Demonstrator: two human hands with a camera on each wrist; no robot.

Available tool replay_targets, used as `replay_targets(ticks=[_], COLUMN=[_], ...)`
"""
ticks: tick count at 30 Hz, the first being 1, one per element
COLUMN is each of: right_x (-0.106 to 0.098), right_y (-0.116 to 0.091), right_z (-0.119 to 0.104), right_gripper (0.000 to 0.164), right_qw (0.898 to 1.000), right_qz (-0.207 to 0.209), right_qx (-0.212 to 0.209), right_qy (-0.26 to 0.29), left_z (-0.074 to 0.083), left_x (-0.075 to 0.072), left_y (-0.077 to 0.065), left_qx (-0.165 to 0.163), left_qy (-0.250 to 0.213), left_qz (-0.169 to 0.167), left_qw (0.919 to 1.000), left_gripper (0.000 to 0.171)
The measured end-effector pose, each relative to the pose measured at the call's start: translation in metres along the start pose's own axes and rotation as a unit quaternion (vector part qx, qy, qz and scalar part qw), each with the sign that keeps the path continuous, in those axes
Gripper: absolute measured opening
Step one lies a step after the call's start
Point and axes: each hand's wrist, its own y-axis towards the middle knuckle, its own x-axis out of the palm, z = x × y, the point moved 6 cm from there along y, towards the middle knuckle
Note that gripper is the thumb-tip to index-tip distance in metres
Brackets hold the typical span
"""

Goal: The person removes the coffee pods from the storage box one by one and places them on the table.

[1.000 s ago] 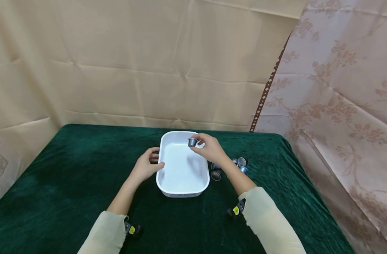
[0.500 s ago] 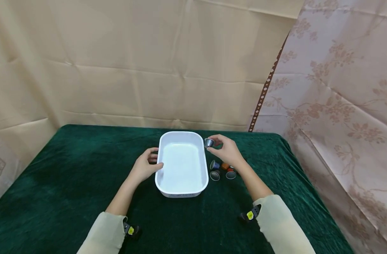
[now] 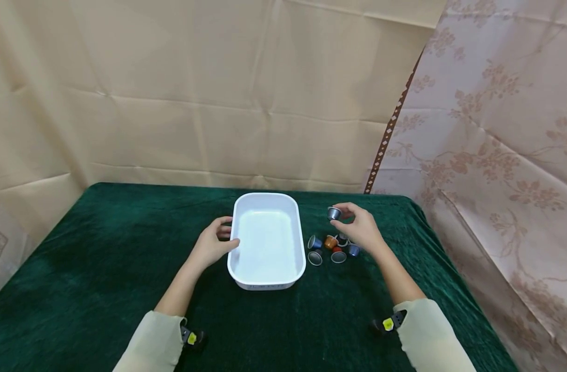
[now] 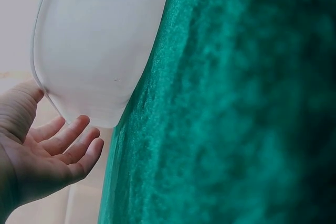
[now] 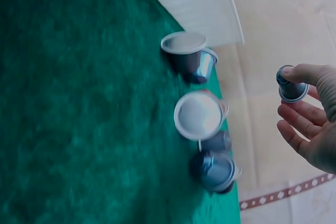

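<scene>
A white rectangular tub (image 3: 267,243) stands on the green cloth in the head view. My left hand (image 3: 212,243) holds its left side, thumb over the rim and fingers along the outer wall. In the left wrist view, that hand's thumb (image 4: 32,91) meets the tub's rim. To the right of the tub, my right hand (image 3: 360,226) pinches a dark grey-blue coffee capsule (image 3: 333,213) between thumb and fingers, above the cloth. Several other capsules lie in a loose group below that hand, among them an orange one (image 3: 330,242) and a blue one (image 3: 314,242).
Green velvety cloth (image 3: 125,258) covers the table. Behind it hangs a beige curtain (image 3: 227,103), and a floral curtain (image 3: 506,144) hangs on the right. A silver-lidded capsule (image 3: 315,258) lies close to the tub's right wall.
My right hand has carried the grey-blue capsule rightward, from over the tub to above the cloth, uncovering more of the capsule group. The left hand and tub have stayed in place.
</scene>
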Motion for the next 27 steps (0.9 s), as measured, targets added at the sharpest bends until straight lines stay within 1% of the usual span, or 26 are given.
replay_targets(ticks=[3, 8, 10, 17, 20, 23, 27], right_x=[-0.006, -0.014, -0.017, -0.028, -0.031, -0.033, -0.031], right_y=[-0.004, -0.012, -0.015, -0.028, -0.032, -0.035, -0.039], right_z=[0.010, 0.026, 0.035, 0.066, 0.075, 0.081, 0.090], right_gripper=[0.041, 0.043, 0.043, 0.042, 0.041, 0.041, 0.040], right_qw=[1.000, 1.000, 0.999, 0.998, 0.998, 0.998, 0.997], right_qz=[0.001, 0.014, 0.019, 0.032, 0.037, 0.040, 0.031], right_qx=[0.015, 0.020, 0.020, 0.044, 0.044, 0.046, 0.060], right_qy=[-0.003, -0.013, -0.016, -0.024, -0.027, -0.035, -0.047], left_z=[-0.001, -0.002, -0.001, 0.000, 0.000, 0.000, -0.003], left_x=[0.000, 0.000, 0.000, -0.001, -0.001, -0.001, -0.001], left_y=[0.000, 0.000, 0.000, 0.001, 0.001, 0.002, 0.002], left_qx=[0.001, 0.003, 0.002, 0.008, 0.005, 0.010, 0.007], left_qy=[-0.001, -0.004, -0.004, -0.002, -0.004, -0.001, -0.004], left_qz=[-0.001, -0.002, -0.002, -0.003, -0.001, -0.003, -0.003], left_qw=[1.0000, 1.0000, 1.0000, 1.0000, 1.0000, 0.9999, 1.0000], left_gripper=[0.063, 0.062, 0.062, 0.064, 0.063, 0.063, 0.063])
